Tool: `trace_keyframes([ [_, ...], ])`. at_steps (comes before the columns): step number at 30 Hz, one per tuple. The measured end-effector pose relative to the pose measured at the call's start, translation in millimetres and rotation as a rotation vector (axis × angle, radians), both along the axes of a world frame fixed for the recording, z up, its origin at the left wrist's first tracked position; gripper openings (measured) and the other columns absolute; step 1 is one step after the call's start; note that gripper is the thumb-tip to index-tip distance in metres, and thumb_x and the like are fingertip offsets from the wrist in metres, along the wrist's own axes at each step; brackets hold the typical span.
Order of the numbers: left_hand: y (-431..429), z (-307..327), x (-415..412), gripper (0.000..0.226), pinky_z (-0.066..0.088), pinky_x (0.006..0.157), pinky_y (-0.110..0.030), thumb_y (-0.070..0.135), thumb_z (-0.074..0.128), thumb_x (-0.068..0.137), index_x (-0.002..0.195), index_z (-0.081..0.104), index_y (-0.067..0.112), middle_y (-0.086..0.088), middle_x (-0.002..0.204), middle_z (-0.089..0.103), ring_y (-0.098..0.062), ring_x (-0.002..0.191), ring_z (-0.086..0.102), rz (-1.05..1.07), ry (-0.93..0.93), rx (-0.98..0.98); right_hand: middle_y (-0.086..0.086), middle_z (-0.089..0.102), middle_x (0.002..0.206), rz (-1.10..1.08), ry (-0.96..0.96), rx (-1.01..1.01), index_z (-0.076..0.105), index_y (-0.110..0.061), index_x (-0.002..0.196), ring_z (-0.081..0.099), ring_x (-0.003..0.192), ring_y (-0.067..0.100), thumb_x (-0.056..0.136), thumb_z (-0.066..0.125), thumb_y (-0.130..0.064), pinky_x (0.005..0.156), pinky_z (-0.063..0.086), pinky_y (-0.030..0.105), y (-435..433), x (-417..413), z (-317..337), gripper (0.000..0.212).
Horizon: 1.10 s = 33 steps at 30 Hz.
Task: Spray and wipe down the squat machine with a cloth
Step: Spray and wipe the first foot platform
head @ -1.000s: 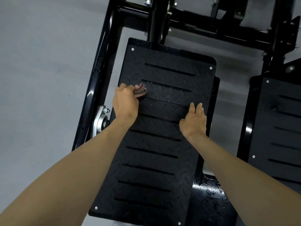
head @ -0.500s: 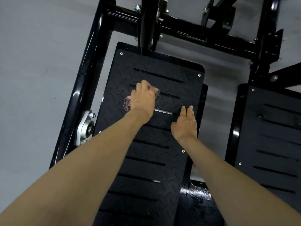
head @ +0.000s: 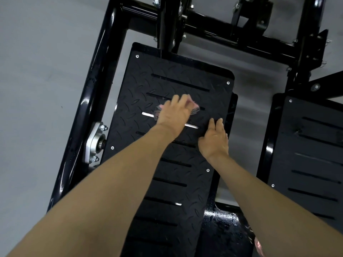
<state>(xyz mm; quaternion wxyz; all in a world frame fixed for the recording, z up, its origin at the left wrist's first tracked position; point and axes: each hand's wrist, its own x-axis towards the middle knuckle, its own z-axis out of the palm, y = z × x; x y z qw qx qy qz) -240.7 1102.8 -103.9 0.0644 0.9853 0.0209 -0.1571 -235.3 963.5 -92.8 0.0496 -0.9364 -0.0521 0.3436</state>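
The squat machine's left footplate (head: 181, 75) is black tread plate with several slots. My left hand (head: 174, 115) presses a small pink and dark cloth (head: 194, 108) flat against the plate's upper middle; the cloth shows at both sides of the hand and is blurred. My right hand (head: 215, 140) rests on the plate near its right edge, fingers straight, just right of and below the left hand. It holds nothing.
The black steel frame (head: 96, 89) runs along the plate's left side, with a silver bearing mount (head: 94, 141). A cross beam (head: 222, 38) spans the top. A second footplate (head: 311, 154) lies at the right. Grey floor (head: 46, 89) surrounds the machine.
My left hand has swept the cloth rightwards from the plate's left edge toward its middle. The right hand has stayed planted near the right edge.
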Motion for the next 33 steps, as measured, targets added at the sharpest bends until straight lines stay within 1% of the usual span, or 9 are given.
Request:
trace_keyframes([
  [8,77,-3,-30,0.064,0.042,0.094,-0.041,-0.007,0.059,0.079,0.137,0.040,0.012,-0.013,0.130,0.036,-0.032,0.114,0.041,0.275,0.010,0.046,0.022,-0.014,0.156,-0.030,-0.021,0.007,-0.001,-0.014,0.152,-0.006,0.147,0.032,0.095,0.045,-0.017,0.120,0.003,0.043,9,-2,-5,0.073],
  [12,83,-3,-14,0.037,0.049,0.090,-0.039,0.010,0.061,0.090,0.127,0.060,0.015,-0.010,0.122,0.050,-0.027,0.110,0.052,0.718,0.007,-0.419,0.019,-0.010,0.158,0.006,-0.123,0.031,0.003,-0.012,0.153,-0.005,0.147,0.029,0.100,0.043,-0.031,0.120,0.006,0.044,11,9,-8,0.069],
  [14,85,-2,1,0.027,0.052,0.085,-0.031,0.029,0.069,0.088,0.111,0.070,0.015,-0.006,0.108,0.063,-0.021,0.097,0.061,0.992,-0.093,-0.691,0.016,-0.010,0.158,0.013,-0.126,0.036,0.002,-0.011,0.152,-0.004,0.147,0.028,0.099,0.044,-0.038,0.121,0.006,0.044,13,20,-8,0.074],
  [15,87,-2,7,0.025,0.051,0.082,-0.025,0.027,0.068,0.089,0.110,0.070,0.014,-0.005,0.107,0.063,-0.018,0.095,0.062,1.042,-0.176,-0.718,0.014,-0.010,0.159,0.015,-0.114,0.031,0.000,-0.010,0.152,-0.004,0.147,0.027,0.098,0.046,-0.039,0.120,0.006,0.044,14,26,-8,0.076],
  [17,91,-2,21,0.033,0.046,0.086,-0.017,0.004,0.060,0.091,0.123,0.062,0.012,-0.008,0.118,0.053,-0.016,0.103,0.057,0.941,-0.270,-0.549,0.012,-0.011,0.159,0.033,-0.078,0.003,-0.003,-0.010,0.152,-0.005,0.148,0.027,0.096,0.051,-0.038,0.120,0.005,0.044,14,38,-8,0.083],
  [20,89,-5,32,0.053,0.043,0.097,-0.039,-0.007,0.052,0.086,0.137,0.044,0.004,-0.015,0.131,0.038,-0.031,0.118,0.042,0.696,-0.069,-0.189,0.013,-0.010,0.159,0.132,-0.051,-0.081,-0.005,-0.010,0.152,-0.002,0.148,0.028,0.091,0.061,-0.034,0.120,0.005,0.043,13,46,-10,0.094],
  [22,78,-6,36,0.054,0.041,0.096,-0.040,-0.006,0.053,0.085,0.138,0.039,-0.002,-0.017,0.136,0.034,-0.032,0.120,0.038,0.626,0.001,-0.026,0.015,-0.010,0.159,0.181,-0.052,-0.125,-0.006,-0.010,0.152,-0.001,0.148,0.029,0.090,0.063,-0.033,0.121,0.005,0.042,12,48,-11,0.096],
  [28,37,-3,50,0.051,0.041,0.094,-0.038,-0.002,0.056,0.085,0.133,0.041,-0.001,-0.015,0.135,0.032,-0.030,0.119,0.039,0.429,0.017,0.001,0.017,-0.012,0.158,0.278,-0.043,-0.206,-0.011,-0.009,0.151,0.000,0.147,0.030,0.092,0.056,-0.042,0.121,0.006,0.042,10,50,-11,0.095],
  [33,-3,1,70,0.054,0.043,0.099,-0.039,0.002,0.058,0.086,0.137,0.041,0.007,-0.012,0.138,0.029,-0.029,0.121,0.037,0.319,0.050,-0.111,0.011,-0.015,0.158,0.292,-0.024,-0.160,-0.012,-0.013,0.151,-0.003,0.148,0.026,0.094,0.043,-0.053,0.120,0.007,0.042,2,52,-9,0.088],
])
